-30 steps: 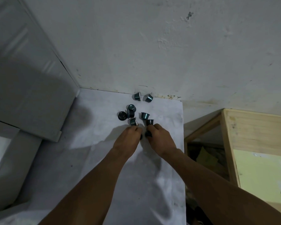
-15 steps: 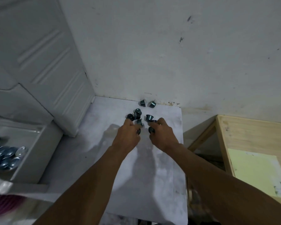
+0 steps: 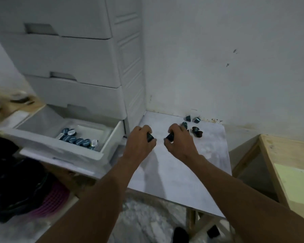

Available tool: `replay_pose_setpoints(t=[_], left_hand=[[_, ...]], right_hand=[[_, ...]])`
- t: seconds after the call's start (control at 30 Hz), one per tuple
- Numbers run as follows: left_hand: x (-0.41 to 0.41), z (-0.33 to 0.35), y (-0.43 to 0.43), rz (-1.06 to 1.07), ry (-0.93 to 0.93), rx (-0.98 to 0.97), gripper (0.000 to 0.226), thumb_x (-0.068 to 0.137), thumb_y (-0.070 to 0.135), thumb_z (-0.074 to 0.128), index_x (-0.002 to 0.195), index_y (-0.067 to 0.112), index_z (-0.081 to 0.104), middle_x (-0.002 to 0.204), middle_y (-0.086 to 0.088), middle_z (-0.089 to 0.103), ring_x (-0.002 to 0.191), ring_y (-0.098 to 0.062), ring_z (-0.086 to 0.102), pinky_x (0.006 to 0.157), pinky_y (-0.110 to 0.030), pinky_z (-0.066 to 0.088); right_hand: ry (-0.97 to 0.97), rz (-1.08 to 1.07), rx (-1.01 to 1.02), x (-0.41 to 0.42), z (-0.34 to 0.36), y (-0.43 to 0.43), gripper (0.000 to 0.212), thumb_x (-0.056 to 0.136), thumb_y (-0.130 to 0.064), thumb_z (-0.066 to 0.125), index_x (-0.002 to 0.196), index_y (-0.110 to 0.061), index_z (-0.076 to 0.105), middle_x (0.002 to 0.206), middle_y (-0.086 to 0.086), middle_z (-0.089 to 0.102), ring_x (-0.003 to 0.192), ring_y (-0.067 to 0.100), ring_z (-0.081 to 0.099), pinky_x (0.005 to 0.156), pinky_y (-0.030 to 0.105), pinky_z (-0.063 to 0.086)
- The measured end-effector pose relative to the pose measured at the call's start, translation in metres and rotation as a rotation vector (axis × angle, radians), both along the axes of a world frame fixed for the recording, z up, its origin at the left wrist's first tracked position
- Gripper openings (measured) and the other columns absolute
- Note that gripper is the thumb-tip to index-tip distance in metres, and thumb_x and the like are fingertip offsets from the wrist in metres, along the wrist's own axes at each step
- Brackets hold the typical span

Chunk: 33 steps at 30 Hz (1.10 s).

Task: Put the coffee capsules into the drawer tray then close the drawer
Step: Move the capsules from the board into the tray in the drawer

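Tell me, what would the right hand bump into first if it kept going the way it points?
Likely the left hand, gripping its own capsule: the right hand points leftward across a small gap. With one view, depth is uncertain.

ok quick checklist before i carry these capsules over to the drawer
1. Left hand grips a capsule: ok
2. Right hand grips a second capsule: ok
3. Drawer pulled open: ok
4. Tray has bare room behind the stored capsules: ok
5. Table cleared: not ok, loose capsules lie near the wall
6. More capsules hidden in either palm: cannot tell
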<state>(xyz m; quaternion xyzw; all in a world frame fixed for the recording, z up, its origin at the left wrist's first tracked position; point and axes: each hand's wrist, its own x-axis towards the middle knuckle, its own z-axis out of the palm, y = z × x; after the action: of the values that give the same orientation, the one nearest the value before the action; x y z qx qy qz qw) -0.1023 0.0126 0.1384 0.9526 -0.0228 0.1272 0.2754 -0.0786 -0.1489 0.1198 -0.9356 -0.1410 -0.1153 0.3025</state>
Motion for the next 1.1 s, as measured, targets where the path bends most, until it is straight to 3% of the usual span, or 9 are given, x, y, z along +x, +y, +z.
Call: replay_pose_setpoints(t=[0.17, 0.27, 0.37, 0.47, 0.6, 0.73, 0.83, 0.97, 1.1], left_hand=[[-0.046, 0.01, 0.06, 0.151, -0.042, -0.052, 0.019, 0.071, 0.025, 0.066, 0.086, 0.015, 0.059, 0.083, -0.003, 0.064, 0.078, -0.022, 0.058, 0.066, -0.032, 0.043], [-0.064, 0.014, 0.097, 0.196, -0.04, -0.048, 0.03, 0.071, 0.021, 0.067, 0.099, 0.015, 0.059, 0.093, -0.005, 0.064, 0.088, -0.024, 0.058, 0.071, -0.031, 0.04], [-0.07, 0.013, 0.133, 0.261, -0.007, -0.046, 0.051, 0.072, 0.023, 0.069, 0.12, 0.014, 0.057, 0.113, -0.007, 0.059, 0.104, -0.024, 0.054, 0.084, -0.03, 0.04], [-0.067, 0.008, 0.167, 0.304, 0.022, -0.016, 0.044, 0.071, 0.027, 0.068, 0.112, 0.013, 0.061, 0.108, -0.006, 0.061, 0.1, -0.022, 0.055, 0.08, -0.027, 0.04], [-0.051, 0.007, 0.211, 0.357, 0.063, 0.007, 0.033, 0.068, 0.028, 0.064, 0.097, 0.011, 0.063, 0.096, -0.006, 0.063, 0.091, -0.023, 0.058, 0.072, -0.028, 0.039], [-0.023, 0.014, 0.252, 0.375, 0.09, -0.01, 0.048, 0.073, 0.024, 0.071, 0.119, 0.016, 0.06, 0.113, -0.004, 0.059, 0.102, -0.022, 0.055, 0.083, -0.029, 0.042], [0.006, 0.013, 0.282, 0.347, 0.138, 0.026, 0.048, 0.074, 0.025, 0.072, 0.119, 0.018, 0.06, 0.11, -0.005, 0.059, 0.1, -0.023, 0.056, 0.078, -0.027, 0.041], [0.038, 0.004, 0.309, 0.306, 0.229, 0.099, 0.051, 0.072, 0.028, 0.074, 0.12, 0.02, 0.059, 0.111, -0.003, 0.059, 0.097, -0.019, 0.056, 0.074, -0.022, 0.038], [0.062, -0.01, 0.33, 0.246, 0.311, 0.147, 0.054, 0.075, 0.028, 0.072, 0.126, 0.022, 0.055, 0.12, -0.002, 0.06, 0.108, -0.018, 0.055, 0.08, -0.02, 0.035]], right_hand=[[-0.053, 0.056, 0.079, -0.036, 0.008, 0.064, 0.021, 0.073, -0.018, 0.063, 0.082, -0.014, 0.044, 0.075, 0.003, 0.053, 0.068, 0.02, 0.045, 0.054, 0.025, 0.027], [-0.016, 0.116, 0.103, -0.047, 0.012, 0.103, 0.023, 0.069, -0.016, 0.065, 0.08, -0.016, 0.044, 0.076, -0.001, 0.051, 0.067, 0.017, 0.044, 0.053, 0.019, 0.027], [0.009, 0.19, 0.11, -0.046, 0.015, 0.14, 0.032, 0.071, -0.018, 0.068, 0.099, -0.014, 0.055, 0.092, -0.001, 0.054, 0.077, 0.013, 0.048, 0.063, 0.02, 0.032], [0.019, 0.235, 0.107, -0.036, 0.015, 0.175, 0.044, 0.07, -0.02, 0.069, 0.112, -0.009, 0.06, 0.106, 0.007, 0.058, 0.094, 0.02, 0.055, 0.078, 0.026, 0.04], [0.024, 0.291, 0.106, -0.014, 0.012, 0.221, 0.042, 0.068, -0.02, 0.07, 0.106, -0.008, 0.061, 0.105, 0.008, 0.059, 0.095, 0.023, 0.055, 0.082, 0.032, 0.045], [0.016, 0.338, 0.129, 0.025, 0.006, 0.265, 0.037, 0.068, -0.012, 0.071, 0.104, -0.007, 0.06, 0.102, 0.007, 0.058, 0.091, 0.018, 0.052, 0.077, 0.023, 0.037], [0.043, 0.35, 0.108, 0.059, -0.002, 0.293, 0.036, 0.07, -0.011, 0.07, 0.104, -0.007, 0.059, 0.103, 0.005, 0.054, 0.088, 0.013, 0.047, 0.074, 0.017, 0.028], [0.107, 0.37, 0.064, 0.093, -0.019, 0.32, 0.04, 0.074, -0.012, 0.072, 0.111, -0.009, 0.058, 0.109, 0.006, 0.053, 0.096, 0.017, 0.051, 0.081, 0.022, 0.039], [0.18, 0.375, 0.0, 0.109, -0.035, 0.336, 0.045, 0.075, -0.013, 0.071, 0.118, -0.009, 0.057, 0.112, 0.007, 0.055, 0.102, 0.021, 0.052, 0.087, 0.026, 0.04]])
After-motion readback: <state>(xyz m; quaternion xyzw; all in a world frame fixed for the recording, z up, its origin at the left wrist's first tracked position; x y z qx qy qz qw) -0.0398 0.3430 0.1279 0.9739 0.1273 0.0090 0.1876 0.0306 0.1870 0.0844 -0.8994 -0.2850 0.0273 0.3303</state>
